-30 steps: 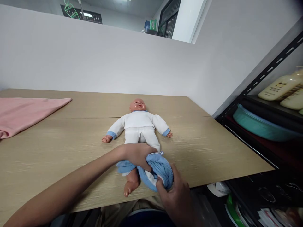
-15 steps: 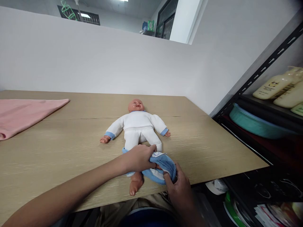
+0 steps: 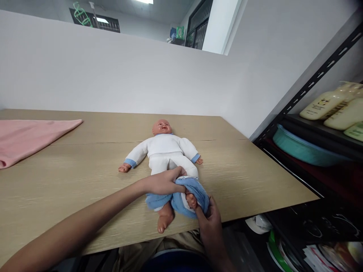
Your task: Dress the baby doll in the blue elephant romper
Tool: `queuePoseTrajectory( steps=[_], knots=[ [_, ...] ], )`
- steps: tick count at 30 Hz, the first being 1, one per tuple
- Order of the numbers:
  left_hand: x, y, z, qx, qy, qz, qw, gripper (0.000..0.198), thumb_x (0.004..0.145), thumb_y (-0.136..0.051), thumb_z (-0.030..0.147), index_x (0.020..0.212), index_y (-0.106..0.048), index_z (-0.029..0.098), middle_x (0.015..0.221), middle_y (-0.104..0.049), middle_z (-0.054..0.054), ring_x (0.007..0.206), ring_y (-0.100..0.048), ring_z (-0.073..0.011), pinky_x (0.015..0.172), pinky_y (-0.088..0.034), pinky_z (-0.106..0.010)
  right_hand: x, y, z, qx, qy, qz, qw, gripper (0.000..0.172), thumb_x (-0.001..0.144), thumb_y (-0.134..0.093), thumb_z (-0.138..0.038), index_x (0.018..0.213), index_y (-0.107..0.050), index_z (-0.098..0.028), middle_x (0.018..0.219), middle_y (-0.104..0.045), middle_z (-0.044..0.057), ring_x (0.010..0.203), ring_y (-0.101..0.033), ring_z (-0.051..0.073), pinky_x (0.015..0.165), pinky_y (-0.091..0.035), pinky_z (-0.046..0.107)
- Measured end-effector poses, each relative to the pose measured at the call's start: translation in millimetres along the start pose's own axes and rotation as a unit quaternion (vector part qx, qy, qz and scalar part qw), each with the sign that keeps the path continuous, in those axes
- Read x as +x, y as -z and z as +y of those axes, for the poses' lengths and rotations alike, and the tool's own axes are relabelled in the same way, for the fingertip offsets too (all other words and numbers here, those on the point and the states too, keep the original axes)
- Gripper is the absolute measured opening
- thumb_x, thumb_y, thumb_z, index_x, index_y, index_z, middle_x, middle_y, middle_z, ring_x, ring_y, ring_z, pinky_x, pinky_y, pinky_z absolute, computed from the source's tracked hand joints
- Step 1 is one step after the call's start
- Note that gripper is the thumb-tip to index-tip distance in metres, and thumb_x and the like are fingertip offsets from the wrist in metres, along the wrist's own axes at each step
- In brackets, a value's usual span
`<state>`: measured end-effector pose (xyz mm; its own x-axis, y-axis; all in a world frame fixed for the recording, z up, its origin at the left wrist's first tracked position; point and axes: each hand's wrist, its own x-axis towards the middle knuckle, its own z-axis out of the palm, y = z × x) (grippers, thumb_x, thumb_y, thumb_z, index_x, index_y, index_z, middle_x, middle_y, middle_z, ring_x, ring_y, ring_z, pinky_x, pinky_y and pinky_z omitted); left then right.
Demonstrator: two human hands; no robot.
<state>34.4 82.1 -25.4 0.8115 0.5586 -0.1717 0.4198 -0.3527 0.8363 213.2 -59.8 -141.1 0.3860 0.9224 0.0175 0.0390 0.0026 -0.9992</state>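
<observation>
Flat on its back near the front edge of the pale wood-grain tabletop point(image 3: 70, 177): a plastic baby doll point(image 3: 166, 149) in a soft white suit with blue cuffs. Long axis straight away from the camera, head toward the far wall, bare feet toward the front edge, arms spread sideways. Bunched round the lower legs, a light blue fuzzy knit garment point(image 3: 198, 189). Left hand point(image 3: 163, 183) over its upper edge, fingers closed on the fabric. Right hand point(image 3: 208, 219) up from below the edge, fingers pinching the bundle beside one bare foot. Far left, a flat pink cloth point(image 3: 28, 136). At right, a black metal shelf point(image 3: 312, 81) with a round teal basin point(image 3: 300, 149).
</observation>
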Motion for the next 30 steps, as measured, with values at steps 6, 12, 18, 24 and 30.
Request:
queuePoseTrajectory(
  steps=[6,12,18,24,30],
  knots=[
    [0.9,16.3,-4.3,0.018,-0.080,-0.028,0.996,0.040,0.087,-0.072,0.029,0.124,-0.059,0.021,0.107,-0.066,-0.002,0.102,-0.064,-0.0240,0.088,-0.051,-0.033,23.9,5.8,-2.7,0.010,0.111,-0.006,0.994,0.052,0.091,-0.080,-0.048,0.130,-0.055,-0.024,0.129,-0.072,0.013,0.117,-0.072,0.027,0.104,-0.059,0.039],
    [-0.4,29.4,-2.4,0.148,-0.136,0.001,0.980,0.030,0.099,-0.070,0.050,0.104,-0.069,0.020,0.102,-0.067,-0.005,0.099,-0.062,-0.0247,0.087,-0.045,-0.033,56.8,38.4,-18.6,-0.038,0.050,-0.204,0.977,0.037,0.093,-0.079,-0.051,0.112,-0.065,-0.022,0.108,-0.077,0.006,0.106,-0.073,0.026,0.095,-0.059,0.037],
    [-2.5,33.6,0.0,0.110,-0.084,0.006,0.990,0.050,0.093,-0.074,0.065,0.115,-0.065,0.021,0.103,-0.070,-0.004,0.092,-0.063,-0.0239,0.078,-0.044,-0.032,89.7,52.5,-55.6,-0.104,0.064,-0.320,0.940,0.045,0.092,-0.080,-0.051,0.121,-0.066,-0.021,0.113,-0.074,0.005,0.112,-0.069,0.027,0.099,-0.054,0.039],
    [-12.5,35.2,6.9,0.139,-0.038,0.056,0.988,0.067,0.084,-0.075,0.079,0.117,-0.060,0.022,0.098,-0.068,-0.002,0.088,-0.060,-0.0236,0.074,-0.041,-0.033,111.7,24.4,-86.6,-0.181,0.157,-0.317,0.917,0.030,0.103,-0.066,-0.051,0.109,-0.068,-0.022,0.101,-0.069,0.002,0.098,-0.063,0.022,0.093,-0.049,0.034],
    [-31.9,53.8,-2.8,0.237,0.099,0.055,0.965,0.067,0.084,-0.074,0.076,0.119,-0.066,0.019,0.106,-0.070,-0.009,0.091,-0.063,-0.0282,0.075,-0.044,-0.035,165.8,5.8,-71.8,-0.119,0.131,-0.316,0.932,0.038,0.102,-0.061,-0.059,0.110,-0.068,-0.022,0.097,-0.066,0.001,0.091,-0.059,0.020,0.087,-0.048,0.032]
  ],
)
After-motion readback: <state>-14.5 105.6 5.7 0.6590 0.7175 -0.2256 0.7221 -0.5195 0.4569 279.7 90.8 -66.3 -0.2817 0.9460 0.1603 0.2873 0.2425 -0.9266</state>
